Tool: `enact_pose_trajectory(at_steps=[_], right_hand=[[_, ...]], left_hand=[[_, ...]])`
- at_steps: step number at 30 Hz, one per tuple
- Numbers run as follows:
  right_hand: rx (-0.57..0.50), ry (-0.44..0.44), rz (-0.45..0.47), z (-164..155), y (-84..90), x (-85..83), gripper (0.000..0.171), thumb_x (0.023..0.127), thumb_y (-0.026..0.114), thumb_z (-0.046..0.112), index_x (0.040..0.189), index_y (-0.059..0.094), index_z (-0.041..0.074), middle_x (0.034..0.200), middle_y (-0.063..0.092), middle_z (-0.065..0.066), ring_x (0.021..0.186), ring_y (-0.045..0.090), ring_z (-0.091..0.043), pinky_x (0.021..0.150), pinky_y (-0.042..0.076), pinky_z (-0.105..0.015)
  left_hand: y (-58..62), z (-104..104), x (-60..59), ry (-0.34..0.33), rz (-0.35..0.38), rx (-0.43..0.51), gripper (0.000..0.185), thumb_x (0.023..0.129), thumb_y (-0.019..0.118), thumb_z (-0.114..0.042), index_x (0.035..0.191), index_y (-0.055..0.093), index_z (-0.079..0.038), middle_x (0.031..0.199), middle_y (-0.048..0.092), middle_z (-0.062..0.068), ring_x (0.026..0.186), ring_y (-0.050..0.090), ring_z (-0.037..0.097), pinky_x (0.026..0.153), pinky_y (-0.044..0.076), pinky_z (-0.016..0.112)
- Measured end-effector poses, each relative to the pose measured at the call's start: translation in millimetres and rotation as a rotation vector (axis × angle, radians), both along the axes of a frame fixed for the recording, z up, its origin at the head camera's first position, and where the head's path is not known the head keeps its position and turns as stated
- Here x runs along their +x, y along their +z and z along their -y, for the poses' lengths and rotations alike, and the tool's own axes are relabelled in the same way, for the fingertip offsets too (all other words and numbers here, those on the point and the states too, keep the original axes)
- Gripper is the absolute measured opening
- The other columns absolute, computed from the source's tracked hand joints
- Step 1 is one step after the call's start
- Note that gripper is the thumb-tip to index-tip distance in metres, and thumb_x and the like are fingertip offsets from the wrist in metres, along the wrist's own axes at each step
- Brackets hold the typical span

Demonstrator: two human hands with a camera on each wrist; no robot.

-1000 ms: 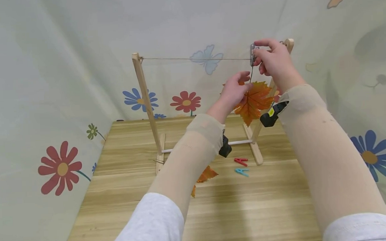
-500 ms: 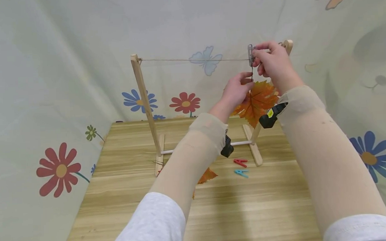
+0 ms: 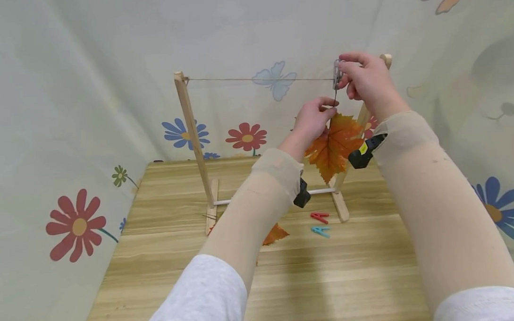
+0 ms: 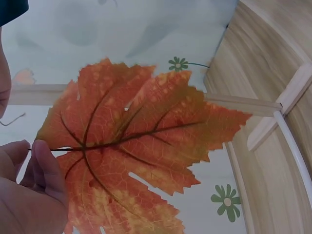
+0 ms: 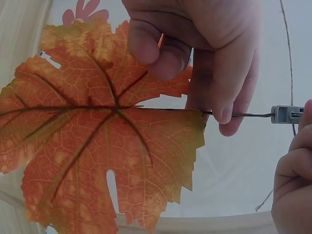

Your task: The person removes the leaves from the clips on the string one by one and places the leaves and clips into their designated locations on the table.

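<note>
An orange maple leaf [image 3: 335, 146] hangs below the right end of a thin string [image 3: 237, 79]. My left hand [image 3: 312, 120] pinches its dark stem [image 5: 243, 115] between thumb and fingers, as the right wrist view shows. Just above, my right hand [image 3: 368, 78] holds a grey clothespin [image 3: 336, 75] upright at the string. The top of the stem meets the mouth of this clothespin [image 5: 285, 114]; whether its jaws grip the stem and string I cannot tell. In the left wrist view the leaf [image 4: 131, 136] spreads wide past the fingertips.
The string runs between two wooden posts [image 3: 193, 134] joined low down by a white rod [image 3: 322, 191]. On the wooden table [image 3: 350, 280] lie a red clothespin [image 3: 320, 218], a blue clothespin [image 3: 320, 231] and another orange leaf [image 3: 275, 234], partly hidden by my left arm.
My left fingers have closed on the stem and lowered slightly. The hanging leaf has turned and dropped a little. The right hand stays at the string with the grey clothespin.
</note>
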State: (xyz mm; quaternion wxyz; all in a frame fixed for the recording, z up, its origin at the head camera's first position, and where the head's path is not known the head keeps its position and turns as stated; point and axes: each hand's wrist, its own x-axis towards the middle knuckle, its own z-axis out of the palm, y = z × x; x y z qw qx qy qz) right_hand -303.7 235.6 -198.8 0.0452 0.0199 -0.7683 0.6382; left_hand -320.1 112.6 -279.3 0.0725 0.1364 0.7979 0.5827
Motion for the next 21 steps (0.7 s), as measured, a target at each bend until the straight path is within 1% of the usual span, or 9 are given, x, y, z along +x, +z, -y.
enact_pose_trajectory(at_steps=[5, 9, 13, 16, 21], right_hand=[[0.009, 0.006, -0.002, -1.0, -0.6, -0.2, 0.054, 0.079, 0.059, 0.036, 0.127, 0.043, 0.018, 0.069, 0.054, -0.008, 0.039, 0.038, -0.015, 0.038, 0.034, -0.022], [0.027, 0.006, -0.007, -2.3, -2.3, -0.8, 0.051, 0.081, 0.057, 0.035, 0.127, 0.044, 0.016, 0.066, 0.053, -0.007, 0.038, 0.038, -0.015, 0.038, 0.033, -0.022], [0.015, -0.002, -0.009, -2.0, -3.3, -2.0, 0.049, 0.081, 0.058, 0.033, 0.124, 0.044, 0.014, 0.065, 0.05, -0.008, 0.039, 0.038, -0.014, 0.038, 0.035, -0.021], [0.002, -0.005, -0.013, -2.7, -3.6, -1.4, 0.05, 0.079, 0.06, 0.033, 0.122, 0.044, 0.013, 0.067, 0.049, -0.009, 0.042, 0.039, -0.014, 0.04, 0.036, -0.021], [0.03, 0.017, -0.031, -3.6, -3.3, 0.1, 0.053, 0.075, 0.06, 0.034, 0.12, 0.041, 0.012, 0.072, 0.049, -0.008, 0.049, 0.039, -0.015, 0.043, 0.036, -0.02]], left_hand=[[2.5, 0.9, -0.6, 0.006, 0.014, -0.015, 0.016, 0.087, 0.051, -0.027, 0.102, 0.057, -0.028, 0.091, 0.055, -0.008, 0.048, 0.046, 0.021, 0.047, 0.045, 0.026], [5.0, 1.7, 1.8, 0.004, 0.022, -0.048, 0.015, 0.087, 0.051, -0.027, 0.101, 0.057, -0.028, 0.092, 0.054, -0.007, 0.048, 0.045, 0.02, 0.047, 0.045, 0.027], [7.7, 2.1, 4.0, 0.003, 0.02, -0.071, 0.014, 0.087, 0.051, -0.027, 0.101, 0.056, -0.027, 0.092, 0.053, -0.005, 0.046, 0.045, 0.02, 0.047, 0.046, 0.029], [8.7, 2.3, 5.0, 0.007, 0.019, -0.066, 0.014, 0.087, 0.051, -0.027, 0.1, 0.057, -0.026, 0.091, 0.054, -0.006, 0.047, 0.046, 0.02, 0.047, 0.047, 0.029], [8.4, 2.9, 4.4, 0.039, 0.015, -0.031, 0.012, 0.087, 0.052, -0.024, 0.097, 0.058, -0.024, 0.089, 0.054, -0.006, 0.049, 0.049, 0.02, 0.045, 0.047, 0.025]])
